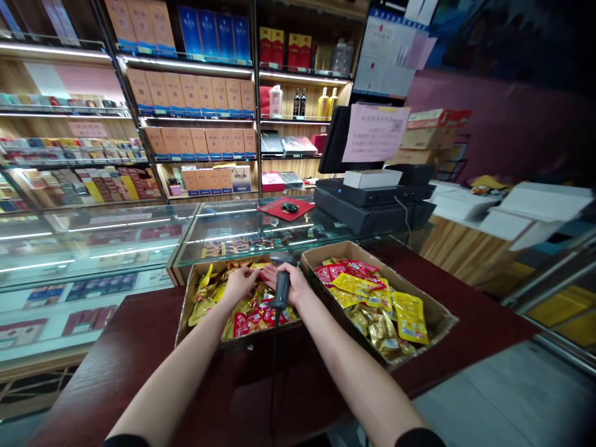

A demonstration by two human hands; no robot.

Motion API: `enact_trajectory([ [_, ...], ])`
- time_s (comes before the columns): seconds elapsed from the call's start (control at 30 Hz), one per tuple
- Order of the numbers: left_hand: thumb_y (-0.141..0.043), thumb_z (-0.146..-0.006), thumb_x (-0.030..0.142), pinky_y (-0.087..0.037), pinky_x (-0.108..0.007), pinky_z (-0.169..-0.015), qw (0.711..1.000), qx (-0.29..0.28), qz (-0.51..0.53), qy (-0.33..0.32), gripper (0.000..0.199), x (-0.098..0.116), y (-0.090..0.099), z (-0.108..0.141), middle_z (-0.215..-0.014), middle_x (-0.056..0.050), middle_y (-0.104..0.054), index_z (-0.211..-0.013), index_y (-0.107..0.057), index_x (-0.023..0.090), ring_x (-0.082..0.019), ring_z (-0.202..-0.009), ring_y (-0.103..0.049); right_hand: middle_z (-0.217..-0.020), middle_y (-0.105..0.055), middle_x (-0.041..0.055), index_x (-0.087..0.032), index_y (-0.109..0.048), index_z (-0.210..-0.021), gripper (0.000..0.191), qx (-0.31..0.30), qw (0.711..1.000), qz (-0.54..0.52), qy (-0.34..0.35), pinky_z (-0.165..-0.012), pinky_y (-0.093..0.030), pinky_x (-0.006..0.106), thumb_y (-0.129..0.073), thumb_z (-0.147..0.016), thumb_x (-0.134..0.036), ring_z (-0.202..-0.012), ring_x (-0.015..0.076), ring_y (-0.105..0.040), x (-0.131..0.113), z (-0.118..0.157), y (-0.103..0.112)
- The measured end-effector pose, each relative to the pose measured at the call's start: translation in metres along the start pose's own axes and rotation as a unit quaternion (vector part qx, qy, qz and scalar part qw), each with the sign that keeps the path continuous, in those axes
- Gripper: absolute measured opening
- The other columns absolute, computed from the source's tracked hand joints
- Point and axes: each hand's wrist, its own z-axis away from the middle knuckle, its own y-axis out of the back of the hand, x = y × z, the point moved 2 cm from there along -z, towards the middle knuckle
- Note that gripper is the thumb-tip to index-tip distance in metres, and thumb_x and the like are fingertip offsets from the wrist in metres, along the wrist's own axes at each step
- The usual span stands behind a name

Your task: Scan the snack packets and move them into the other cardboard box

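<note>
Above the left carton (183, 313) of packets (256, 320), holds the dark scanner (282, 290) clamped in the right hand (296, 288), best steadied by the handle, with slack cord (274, 372). Cannot tell whether closed on anything with the left hand (238, 283); better to leave labels uncovered.

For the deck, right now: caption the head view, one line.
Right hand grips a corded scanner over the left box of snack packets, left hand alongside.

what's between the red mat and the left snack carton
Between the red mat and the left carton lies the glass countertop, with small colourful items showing through it, seen in the head view.
</note>
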Motion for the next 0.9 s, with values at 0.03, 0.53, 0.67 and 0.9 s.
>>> enact_trajectory([
  [0.03, -0.062, -0.075, 0.052, -0.04, -0.023, -0.041, 1.0, -0.004, -0.018, 0.003, 0.038, -0.001, -0.002, -0.001, -0.055, -0.005, -0.064, -0.074, -0.069, 0.015, -0.015, -0.039, -0.056, -0.091, -0.071, 0.0133, -0.01, -0.059, -0.1, 0.033, 0.005, 1.0, 0.002, 0.003, -0.08, -0.054, 0.037, -0.046, -0.07, -0.012, -0.089, 0.0222, -0.07, 0.0, 0.0, 0.0],
  [0.53, -0.08, -0.054, 0.049, -0.038, -0.017, -0.045, 0.977, -0.145, 0.154, 0.039, 0.049, -0.009, -0.01, -0.006, -0.069, -0.004, -0.066, -0.085, -0.075, 0.012, -0.007, -0.051, -0.048, -0.086, -0.069, 0.0111, -0.012, -0.058, -0.099, 0.033, -0.024, 1.0, 0.001, -0.012, -0.084, -0.053, 0.046, -0.045, -0.069, -0.01, -0.085, 0.0222, -0.069, 0.006, 0.009, 0.0],
  [0.67, -0.078, -0.056, 0.052, -0.035, -0.018, -0.043, 0.978, -0.147, 0.146, 0.036, 0.049, -0.012, -0.011, -0.005, -0.059, -0.001, -0.061, -0.084, -0.075, 0.012, -0.006, -0.046, -0.043, -0.085, -0.068, 0.0092, -0.013, -0.057, -0.099, 0.031, -0.029, 1.0, 0.007, -0.01, -0.082, -0.053, 0.05, -0.045, -0.07, -0.012, -0.086, 0.0225, -0.068, 0.006, 0.014, -0.001],
  [0.9, -0.071, -0.063, 0.054, -0.036, -0.021, -0.043, 0.984, -0.104, 0.136, 0.053, 0.043, -0.01, -0.018, -0.005, -0.054, 0.0, -0.054, -0.069, -0.069, 0.011, -0.008, -0.045, -0.043, -0.082, -0.067, 0.0083, -0.014, -0.058, -0.093, 0.025, 0.025, 0.998, -0.008, 0.054, -0.078, -0.055, 0.046, -0.045, -0.071, -0.014, -0.087, 0.0223, -0.066, 0.003, 0.009, 0.005],
])
